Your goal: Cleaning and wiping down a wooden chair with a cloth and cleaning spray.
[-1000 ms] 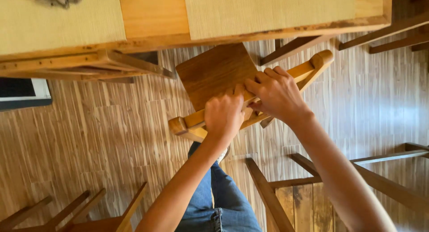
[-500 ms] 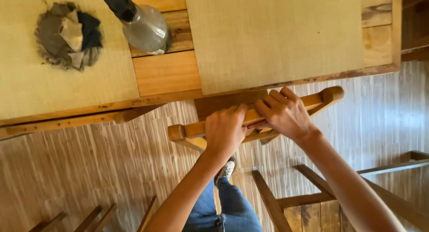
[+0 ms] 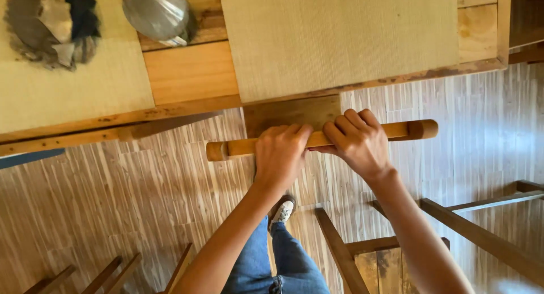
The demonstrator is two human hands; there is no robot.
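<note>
A wooden chair stands pushed under the table, and I look straight down on its round top rail (image 3: 396, 131). My left hand (image 3: 280, 153) is closed over the rail near its middle. My right hand (image 3: 354, 141) grips the same rail just to the right. Only a narrow strip of the chair seat (image 3: 292, 114) shows between the rail and the edge of the wooden table (image 3: 190, 73). My legs in blue jeans (image 3: 283, 260) and one shoe (image 3: 281, 210) appear below my arms.
Two woven straw mats (image 3: 340, 36) lie on the table. A grey metal vessel (image 3: 156, 11) and a crumpled bundle of grey and dark cloth (image 3: 51, 22) sit at the back left. Another wooden chair frame (image 3: 453, 214) stands at lower right, more slats (image 3: 113, 271) at lower left.
The chair has slid forward under the table, so its seat is now almost hidden. Its back rail now sits level, and my view has shifted to take in more of the tabletop.
</note>
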